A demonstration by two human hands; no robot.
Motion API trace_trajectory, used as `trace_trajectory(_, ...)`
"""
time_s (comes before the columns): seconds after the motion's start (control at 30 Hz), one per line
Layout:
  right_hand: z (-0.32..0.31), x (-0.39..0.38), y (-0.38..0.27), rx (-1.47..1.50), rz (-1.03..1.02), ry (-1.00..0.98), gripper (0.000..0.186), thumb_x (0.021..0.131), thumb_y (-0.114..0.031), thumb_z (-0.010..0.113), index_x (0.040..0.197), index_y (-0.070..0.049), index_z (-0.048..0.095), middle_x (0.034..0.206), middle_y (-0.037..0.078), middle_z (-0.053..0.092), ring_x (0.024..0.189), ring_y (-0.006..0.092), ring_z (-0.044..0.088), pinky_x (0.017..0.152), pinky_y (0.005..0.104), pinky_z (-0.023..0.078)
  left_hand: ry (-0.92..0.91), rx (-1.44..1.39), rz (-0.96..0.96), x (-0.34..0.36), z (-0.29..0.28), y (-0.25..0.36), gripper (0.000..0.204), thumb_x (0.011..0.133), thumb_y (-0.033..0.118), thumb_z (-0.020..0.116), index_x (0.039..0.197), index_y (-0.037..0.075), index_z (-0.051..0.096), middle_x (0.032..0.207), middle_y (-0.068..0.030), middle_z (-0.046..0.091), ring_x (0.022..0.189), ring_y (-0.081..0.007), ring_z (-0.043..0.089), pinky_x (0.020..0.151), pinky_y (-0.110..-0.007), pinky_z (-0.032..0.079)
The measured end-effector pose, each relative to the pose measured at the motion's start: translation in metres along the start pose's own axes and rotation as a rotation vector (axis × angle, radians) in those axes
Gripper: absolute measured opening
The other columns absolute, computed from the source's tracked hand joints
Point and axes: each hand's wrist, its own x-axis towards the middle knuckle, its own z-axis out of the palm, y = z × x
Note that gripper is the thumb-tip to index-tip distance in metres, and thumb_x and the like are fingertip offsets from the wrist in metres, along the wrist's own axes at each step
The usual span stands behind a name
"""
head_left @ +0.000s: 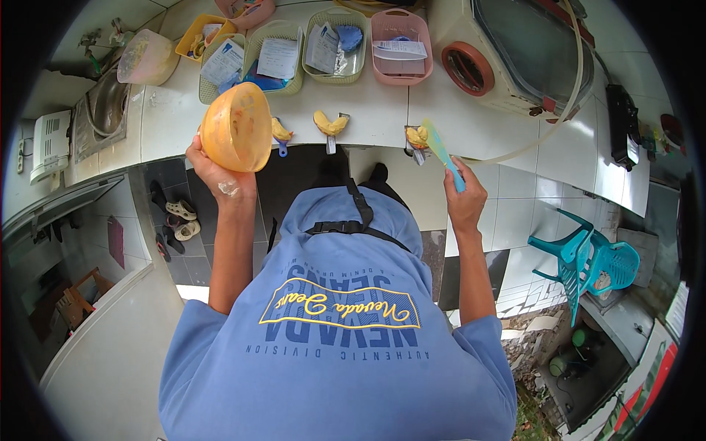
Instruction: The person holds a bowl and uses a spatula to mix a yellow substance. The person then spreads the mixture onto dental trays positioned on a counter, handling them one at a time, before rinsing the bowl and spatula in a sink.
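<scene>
My left hand (224, 182) is closed round the base of an orange flexible mixing bowl (234, 132), tilted with its streaked mouth facing right. My right hand (468, 200) grips the blue handle of a mixing spatula (444, 152). The spatula's greenish blade meets or overlaps the right-hand dental impression (416, 137), a yellow mass on a metal tray at the counter's front edge; contact is hard to judge. A curved yellow impression (331, 125) with a metal handle lies in the middle. Another impression (280, 131), with a blue handle, is partly hidden behind the bowl.
Green baskets (334, 72) and a pink basket (402, 77) with paper slips line the white counter (371, 110). A boxy machine (507, 55) with a round red-rimmed port and a hose stands right. A sink (107, 106) is left; teal plastic chairs (581, 257) stand right.
</scene>
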Motion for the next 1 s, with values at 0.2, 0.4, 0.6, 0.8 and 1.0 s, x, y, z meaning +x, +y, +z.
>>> trace_trajectory(0.2, 0.009, -0.001, -0.001, -0.078, -0.164, 0.053, 0.023, 0.087, -0.008, 0.063, 0.11, -0.007, 0.067, 0.086, 0.01, 0.068, 0.06, 0.0217, 0.062, 0.057, 0.0311, 0.051, 0.059, -0.015, 0.035, -0.003, -0.008, 0.0, 0.039, 0.094, 0.036, 0.033, 0.113, 0.007, 0.052, 0.113, -0.0068, 0.061, 0.107, -0.0209, 0.06, 0.093, -0.039, 0.049)
trace_trajectory(0.4, 0.018, -0.005, 0.01, -0.172, -0.258, 0.023, 0.025, 0.087, -0.004, 0.061, 0.111, -0.008, 0.066, 0.084, 0.009, 0.065, 0.057, 0.0198, 0.06, 0.053, 0.0311, 0.05, 0.036, -0.009, 0.035, -0.005, -0.012, 0.006, 0.038, 0.094, 0.035, 0.034, 0.111, 0.007, 0.052, 0.112, -0.0067, 0.062, 0.106, -0.021, 0.061, 0.092, -0.038, 0.05)
trace_trajectory(0.6, 0.009, -0.006, -0.001, -0.112, -0.245, 0.037, 0.026, 0.084, -0.001, 0.062, 0.11, -0.007, 0.065, 0.079, 0.008, 0.063, 0.056, 0.0197, 0.059, 0.052, 0.0318, 0.049, 0.134, -0.029, 0.002, -0.006, -0.013, 0.006, 0.045, 0.09, 0.033, 0.033, 0.117, 0.005, 0.055, 0.118, -0.0095, 0.061, 0.111, -0.0245, 0.059, 0.097, -0.042, 0.048)
trace_trajectory(0.8, 0.0, -0.01, -0.057, 0.329, -0.038, 0.146, 0.021, 0.087, -0.004, 0.063, 0.107, -0.007, 0.066, 0.079, 0.011, 0.064, 0.055, 0.0192, 0.056, 0.055, 0.0288, 0.048, -0.059, -0.22, -0.332, -0.019, 0.007, -0.013, 0.048, 0.092, 0.035, 0.036, 0.129, 0.007, 0.05, 0.126, -0.0104, 0.056, 0.118, -0.0286, 0.053, 0.099, -0.046, 0.047)
trace_trajectory(1.0, 0.022, 0.001, -0.126, 0.318, -0.535, -0.067, 0.037, 0.083, -0.004, 0.066, 0.119, -0.013, 0.066, 0.087, 0.009, 0.062, 0.067, 0.0209, 0.059, 0.059, 0.0294, 0.049, -0.172, -0.469, -0.721, -0.035, 0.043, -0.05, 0.048, 0.094, 0.04, 0.049, 0.13, 0.008, 0.05, 0.129, -0.0101, 0.054, 0.119, -0.0305, 0.052, 0.102, -0.05, 0.043)
